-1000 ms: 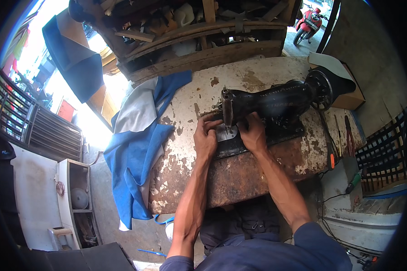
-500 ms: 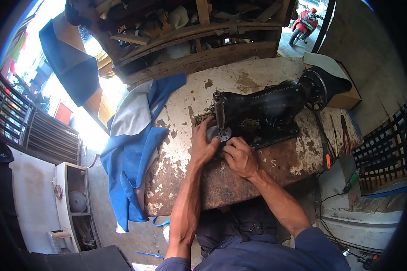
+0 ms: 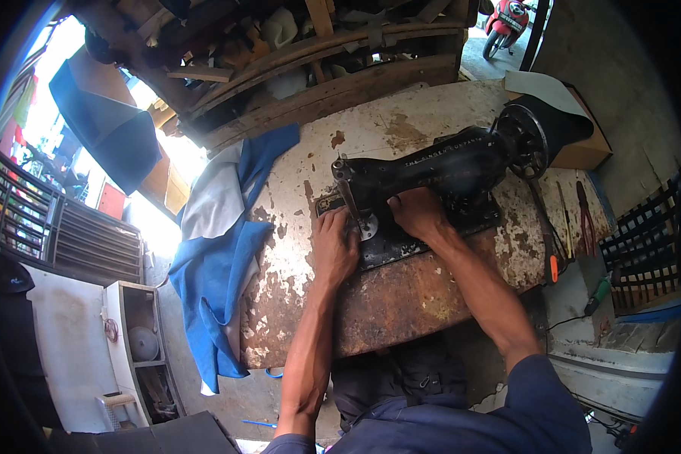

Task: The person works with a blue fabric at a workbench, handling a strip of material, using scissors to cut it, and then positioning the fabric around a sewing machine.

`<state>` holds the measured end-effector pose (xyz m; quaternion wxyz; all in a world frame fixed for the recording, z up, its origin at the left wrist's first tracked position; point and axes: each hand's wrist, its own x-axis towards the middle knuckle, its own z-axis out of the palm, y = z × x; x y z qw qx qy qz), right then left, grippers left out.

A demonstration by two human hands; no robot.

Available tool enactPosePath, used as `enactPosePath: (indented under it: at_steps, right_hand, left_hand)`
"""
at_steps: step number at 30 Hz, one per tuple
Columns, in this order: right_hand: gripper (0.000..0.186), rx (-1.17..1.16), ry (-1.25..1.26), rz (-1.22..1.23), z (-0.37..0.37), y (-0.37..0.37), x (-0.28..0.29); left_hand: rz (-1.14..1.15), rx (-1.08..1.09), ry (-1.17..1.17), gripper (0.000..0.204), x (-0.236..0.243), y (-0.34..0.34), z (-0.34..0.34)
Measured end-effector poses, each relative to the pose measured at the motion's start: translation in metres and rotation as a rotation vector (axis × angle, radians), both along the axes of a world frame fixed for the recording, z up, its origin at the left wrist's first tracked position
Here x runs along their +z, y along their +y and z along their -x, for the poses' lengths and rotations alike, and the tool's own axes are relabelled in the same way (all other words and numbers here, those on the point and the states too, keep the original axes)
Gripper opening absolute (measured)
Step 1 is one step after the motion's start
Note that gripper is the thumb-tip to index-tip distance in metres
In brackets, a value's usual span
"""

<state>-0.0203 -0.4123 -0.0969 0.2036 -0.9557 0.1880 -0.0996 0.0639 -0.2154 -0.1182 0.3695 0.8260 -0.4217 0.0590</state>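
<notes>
curled left hand (image 3: 336, 245) and right hand (image 3: 419, 213) flank the silver sewing-machine plate (image 3: 368, 226).

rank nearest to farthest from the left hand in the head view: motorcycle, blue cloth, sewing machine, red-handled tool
1. Sewing machine: immediately by the left hand.
2. Blue cloth: left side, draped off the table.
3. Red-handled tool: table's right end.
4. Motorcycle: outside, upper right.

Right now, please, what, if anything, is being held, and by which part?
I cannot tell: the left hand is at the needle end of the sewing machine, the right hand over its bed; neither grip is clear.
</notes>
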Motion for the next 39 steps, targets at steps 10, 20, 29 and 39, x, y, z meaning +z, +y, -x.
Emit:
enactPosePath:
  at_steps: [10, 20, 29, 39]
  right_hand:
    - [0.029, -0.037, -0.126, -0.111, 0.006, -0.003, -0.004]
    - [0.026, -0.031, -0.156, -0.125, 0.003, -0.004, -0.016]
    - [0.018, -0.110, -0.447, -0.215, 0.132, 0.014, 0.050]
    - [0.042, -0.899, -0.087, 0.434, 0.345, -0.178, 0.031]
  left_hand:
    - [-0.095, 0.056, 0.050, 0.016, 0.009, -0.006, -0.010]
    - [-0.012, 0.034, -0.047, 0.013, 0.005, -0.004, -0.011]
    - [0.016, -0.008, -0.103, 0.022, 0.012, -0.011, -0.005]
    - [-0.175, -0.161, 0.141, 0.044, 0.034, -0.004, -0.016]
